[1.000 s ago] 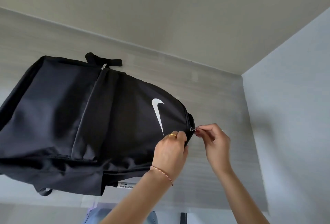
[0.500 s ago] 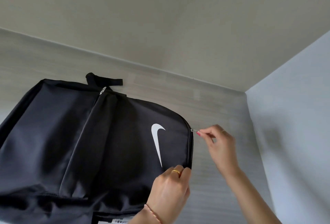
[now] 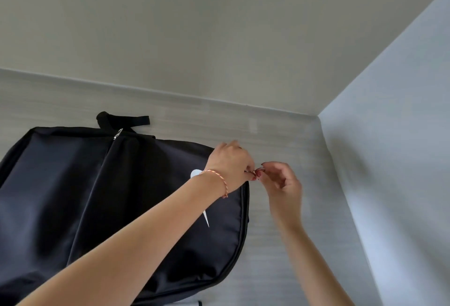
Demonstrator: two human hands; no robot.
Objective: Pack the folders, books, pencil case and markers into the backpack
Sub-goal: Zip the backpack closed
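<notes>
Black backpack (image 3: pixel 117 198) flat on the pale table (image 3: pixel 280 244), left of centre. Left hand (image 3: pixel 231 166) gripping fabric at its right edge; right hand (image 3: pixel 282 184) pinching the zipper pull (image 3: pixel 257 172). Best to brace the cloth taut, then draw the pull steadily along the seam, avoiding snags.

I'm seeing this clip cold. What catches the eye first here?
A big black backpack lies flat on the pale table, filling the lower left. At its right edge both hands meet: the left hand grips the fabric while the right hand pinches something small there, probably a zipper pull.
</notes>
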